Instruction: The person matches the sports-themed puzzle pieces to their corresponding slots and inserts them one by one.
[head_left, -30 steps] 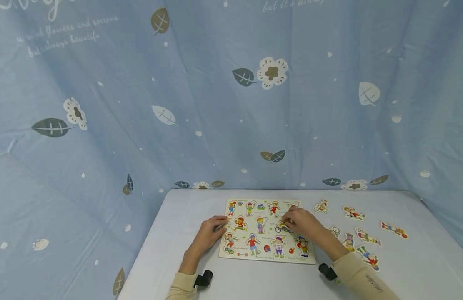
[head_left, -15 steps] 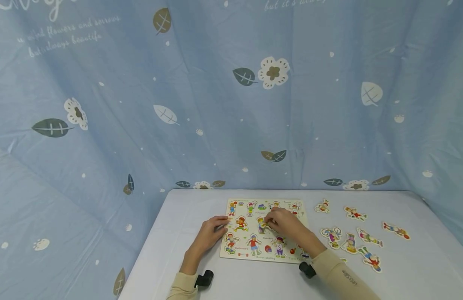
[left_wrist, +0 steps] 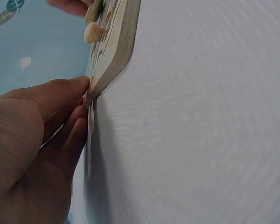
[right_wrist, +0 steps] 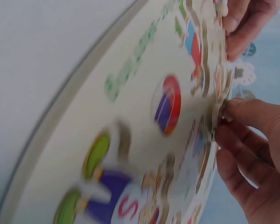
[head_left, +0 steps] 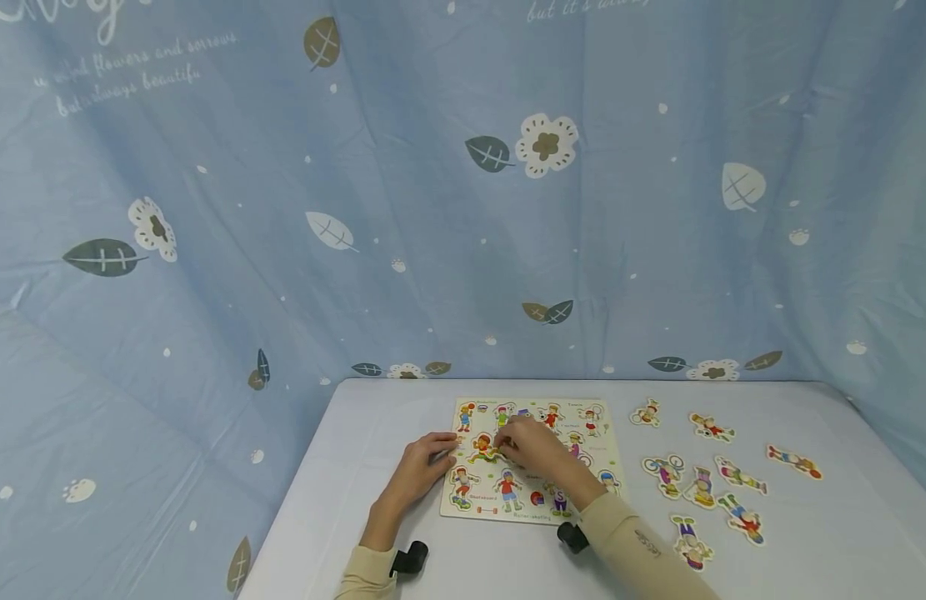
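Note:
A wooden peg puzzle board [head_left: 523,515] printed with sporting figures lies on the white table. In the head view my left hand [head_left: 416,471] is at its left edge. The left wrist view shows the thumb and fingers pinching the board's edge [left_wrist: 119,63] near a corner. Over the board's middle left, beside the running figure [head_left: 483,447], is my right hand [head_left: 533,448]. Its thumb and fingers pinch a small knobbed puzzle piece [right_wrist: 216,115] at the board's surface. The hand hides most of that piece, so its picture cannot be made out.
Several loose puzzle pieces lie right of the board, among them a cyclist piece [head_left: 666,475], a piece lying head down [head_left: 690,542] and a far-right piece [head_left: 794,461]. A blue patterned curtain [head_left: 432,208] hangs behind the table [head_left: 845,542].
My right hand has moved left across the board, from the bicycle picture past the golf figure to the runner. My left hand has stayed at the board's left edge.

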The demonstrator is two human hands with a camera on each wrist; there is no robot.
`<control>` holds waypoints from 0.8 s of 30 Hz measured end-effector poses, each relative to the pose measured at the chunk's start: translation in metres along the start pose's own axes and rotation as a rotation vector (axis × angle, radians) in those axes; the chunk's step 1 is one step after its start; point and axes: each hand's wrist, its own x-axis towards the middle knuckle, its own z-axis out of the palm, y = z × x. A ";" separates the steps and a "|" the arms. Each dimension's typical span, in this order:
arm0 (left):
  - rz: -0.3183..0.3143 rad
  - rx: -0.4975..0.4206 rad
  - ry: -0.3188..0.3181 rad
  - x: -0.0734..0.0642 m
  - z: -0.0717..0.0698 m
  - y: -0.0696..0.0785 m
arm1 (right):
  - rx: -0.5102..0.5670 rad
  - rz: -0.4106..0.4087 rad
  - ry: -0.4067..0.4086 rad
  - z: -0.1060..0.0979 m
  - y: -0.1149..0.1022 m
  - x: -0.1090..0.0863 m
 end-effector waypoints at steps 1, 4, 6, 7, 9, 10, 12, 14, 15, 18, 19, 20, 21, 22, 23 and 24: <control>0.000 -0.002 -0.002 0.000 0.000 0.000 | -0.004 -0.004 0.001 0.002 -0.001 0.002; 0.002 -0.007 -0.004 0.000 0.000 0.001 | -0.020 0.006 0.004 0.006 -0.005 0.004; 0.001 -0.012 -0.006 0.000 0.000 0.001 | -0.032 0.019 0.010 0.008 -0.007 0.006; 0.001 -0.012 -0.006 0.000 -0.001 0.001 | -0.040 0.020 0.013 0.009 -0.009 0.006; 0.002 -0.009 -0.005 0.000 -0.001 0.000 | -0.049 0.025 0.015 0.010 -0.012 0.008; 0.004 -0.004 -0.004 -0.001 -0.001 0.000 | -0.051 0.024 0.015 0.011 -0.014 0.008; 0.016 0.007 0.001 -0.001 -0.001 -0.001 | -0.057 0.018 0.011 0.011 -0.017 0.010; 0.019 0.014 0.003 0.000 -0.001 -0.001 | -0.071 0.007 0.005 0.012 -0.019 0.011; 0.020 0.014 0.005 0.000 0.000 -0.001 | -0.079 0.003 -0.001 0.013 -0.020 0.012; 0.021 0.011 0.005 0.001 0.000 -0.002 | -0.101 -0.010 -0.003 0.016 -0.023 0.014; 0.020 0.010 0.004 0.001 0.000 -0.002 | -0.107 -0.011 -0.001 0.017 -0.023 0.015; 0.029 0.018 0.006 0.001 0.000 -0.002 | -0.109 -0.016 0.002 0.019 -0.023 0.016; 0.037 0.017 0.009 0.001 0.000 -0.002 | -0.110 -0.017 0.005 0.020 -0.024 0.016; 0.043 0.016 0.011 0.001 0.000 -0.003 | -0.110 -0.023 0.012 0.020 -0.024 0.017; 0.050 0.015 0.013 0.001 0.000 -0.003 | -0.110 -0.027 0.017 0.021 -0.024 0.017; 0.058 0.016 0.015 0.001 0.000 -0.003 | -0.111 -0.030 0.021 0.022 -0.024 0.018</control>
